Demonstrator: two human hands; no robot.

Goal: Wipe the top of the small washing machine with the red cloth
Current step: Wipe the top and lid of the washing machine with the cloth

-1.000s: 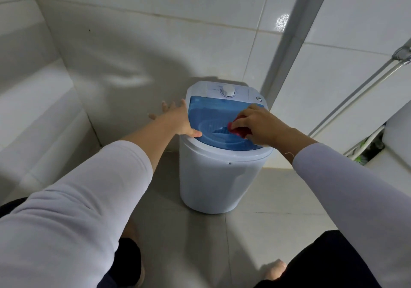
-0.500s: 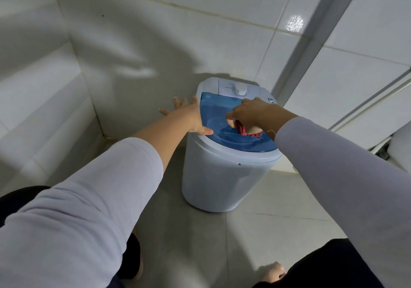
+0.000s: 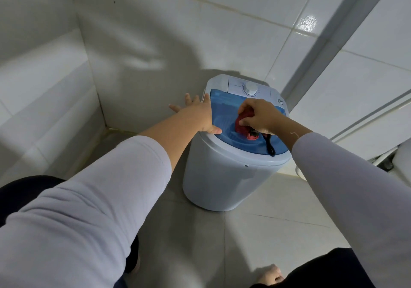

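A small washing machine (image 3: 224, 176) with a white body stands on the tiled floor (image 3: 255, 243) in a corner, close to the far tiled wall (image 3: 178, 31). Its top is a translucent blue lid (image 3: 224, 109), and behind the lid, on the far side, runs a white control panel with a round dial (image 3: 251, 89).

The right hand (image 3: 260, 115) rests on the middle of the blue lid with its fingers curled, gripping the red cloth (image 3: 243, 124). The cloth is bunched up beneath the fingers and palm and lies pressed against the lid; a wad of it shows to the near side of the thumb. A black cord or strap (image 3: 269, 146) trails from under this hand across the near right part of the lid towards the rim.

The left hand (image 3: 195, 114) is at the left edge of the machine's top. Its fingers are straight and spread, reaching out past the left side of the machine, while the thumb lies flat on the near left edge of the lid.

Both arms wear pale long sleeves (image 3: 100, 198). A bare foot (image 3: 270, 275) shows on the floor at the near right.
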